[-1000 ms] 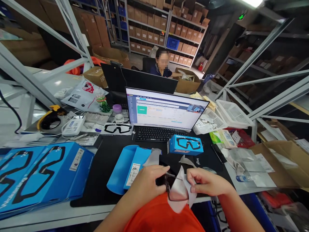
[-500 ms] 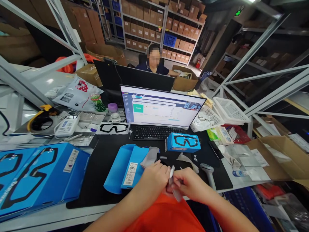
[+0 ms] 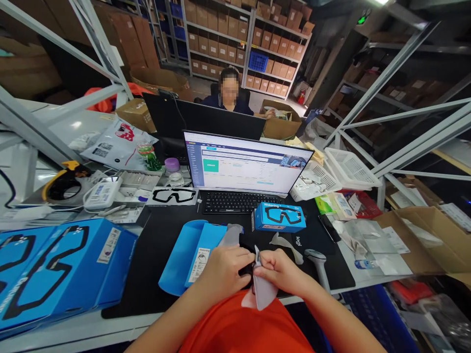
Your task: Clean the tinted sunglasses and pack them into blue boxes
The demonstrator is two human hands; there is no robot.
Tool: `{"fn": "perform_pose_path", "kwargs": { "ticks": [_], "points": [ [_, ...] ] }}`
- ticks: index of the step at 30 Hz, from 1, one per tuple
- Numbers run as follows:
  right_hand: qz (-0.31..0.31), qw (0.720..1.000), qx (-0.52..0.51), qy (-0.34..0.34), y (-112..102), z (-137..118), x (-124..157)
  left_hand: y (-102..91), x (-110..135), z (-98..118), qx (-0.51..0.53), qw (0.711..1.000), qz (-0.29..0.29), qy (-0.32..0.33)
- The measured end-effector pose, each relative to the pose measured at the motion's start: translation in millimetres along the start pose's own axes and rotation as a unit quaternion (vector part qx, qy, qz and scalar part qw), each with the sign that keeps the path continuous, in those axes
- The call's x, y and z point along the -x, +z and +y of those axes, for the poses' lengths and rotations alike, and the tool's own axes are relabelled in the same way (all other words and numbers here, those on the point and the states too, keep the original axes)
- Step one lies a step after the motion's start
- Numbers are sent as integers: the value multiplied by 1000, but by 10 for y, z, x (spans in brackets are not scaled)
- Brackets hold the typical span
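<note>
My left hand [image 3: 228, 268] is closed around a dark item [image 3: 247, 243], apparently black glasses, mostly covered by the fingers. Close beside it, my right hand [image 3: 281, 269] pinches a thin whitish wrapping sheet [image 3: 265, 293] that hangs down in front of my orange top. Just beyond the left hand lies an opened blue box [image 3: 184, 252] with a white label, and a grey pouch-like piece [image 3: 232, 234] rests at its edge. A closed blue glasses box [image 3: 281, 217] stands behind the hands.
Large blue cartons [image 3: 73, 264] fill the left front. A keyboard [image 3: 235, 202] and monitor [image 3: 250, 162] stand at the back. On the right are a scanner [image 3: 317, 260], a phone [image 3: 329, 228], a torn white scrap [image 3: 289, 245] and an open cardboard box [image 3: 430, 235]. A person sits beyond.
The whitish sheet has spread wider below my right hand. My left hand has turned and its fingers now wrap over the dark item. The person opposite has shifted slightly left.
</note>
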State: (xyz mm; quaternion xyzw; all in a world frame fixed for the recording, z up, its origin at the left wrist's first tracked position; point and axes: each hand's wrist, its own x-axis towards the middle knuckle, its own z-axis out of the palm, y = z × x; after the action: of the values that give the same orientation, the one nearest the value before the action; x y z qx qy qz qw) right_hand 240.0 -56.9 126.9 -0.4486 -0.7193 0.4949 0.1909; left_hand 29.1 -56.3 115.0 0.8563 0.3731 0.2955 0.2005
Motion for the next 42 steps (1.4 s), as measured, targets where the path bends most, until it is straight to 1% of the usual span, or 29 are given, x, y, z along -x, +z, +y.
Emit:
{"fn": "perform_pose_path", "kwargs": {
  "ticks": [2,4,6,8,9,11,13,15,16,17,19,21,23,25,27,28,29,30,31,32,33,34,35,37,38,40,42],
  "points": [
    [-45,997,-55,3,-76,87,78,4,35,-28,25,1000,1,-10],
    [-71,993,-92,14,-154,158,148,-6,54,-48,41,999,5,-17],
    [-81,991,-108,20,-205,181,194,-10,53,-44,44,999,4,-15],
    [-77,992,-95,18,-198,140,203,12,36,-14,31,999,-5,-5],
    [-70,995,-73,13,-166,96,193,33,25,5,19,1000,-9,5],
    [-38,999,7,6,-55,-16,149,84,2,41,-16,999,-2,32],
    [14,995,97,7,76,-121,85,120,-13,54,-47,997,15,55],
    [61,989,137,12,153,-173,24,114,-14,38,-57,996,26,59],
    [64,990,127,9,153,-173,2,95,-9,22,-50,997,25,51],
    [47,994,101,1,124,-156,-13,68,1,4,-37,998,21,38],
    [-26,999,24,-25,-5,-82,-16,8,31,-31,-5,1000,19,11],
    [-104,992,-48,-43,-172,16,8,-37,66,-55,19,1000,22,-9],
    [-137,984,-100,-47,-301,107,38,-55,92,-66,33,999,31,-21],
    [-135,980,-141,-42,-350,180,52,-53,99,-68,45,997,42,-40],
    [-108,977,-183,-27,-328,239,38,-46,90,-68,51,995,55,-70],
    [-79,975,-208,-16,-306,267,21,-44,84,-70,52,993,62,-87],
    [-27,969,-244,-7,-287,296,1,-43,81,-73,51,991,73,-103],
    [46,958,-285,-1,-277,327,-19,-45,82,-77,50,988,86,-118],
    [125,938,-322,-2,-281,360,-35,-49,90,-83,50,985,101,-132],
    [203,911,-358,-8,-300,396,-41,-54,105,-89,52,981,119,-147],
    [273,879,-391,-15,-330,436,-36,-62,126,-95,58,975,138,-164],
    [326,846,-422,-20,-365,480,-18,-69,152,-97,65,968,159,-182],
    [363,815,-450,-19,-397,530,12,-75,181,-96,72,961,180,-200],
    [411,754,-513,3,-419,643,98,-79,236,-79,86,946,217,-225],
    [423,724,-544,18,-399,703,146,-74,256,-64,92,940,232,-234],
    [415,687,-595,46,-295,807,237,-52,276,-28,105,929,254,-247],
    [388,667,-633,68,-138,863,309,-20,271,8,112,923,265,-256]
  ]
}}
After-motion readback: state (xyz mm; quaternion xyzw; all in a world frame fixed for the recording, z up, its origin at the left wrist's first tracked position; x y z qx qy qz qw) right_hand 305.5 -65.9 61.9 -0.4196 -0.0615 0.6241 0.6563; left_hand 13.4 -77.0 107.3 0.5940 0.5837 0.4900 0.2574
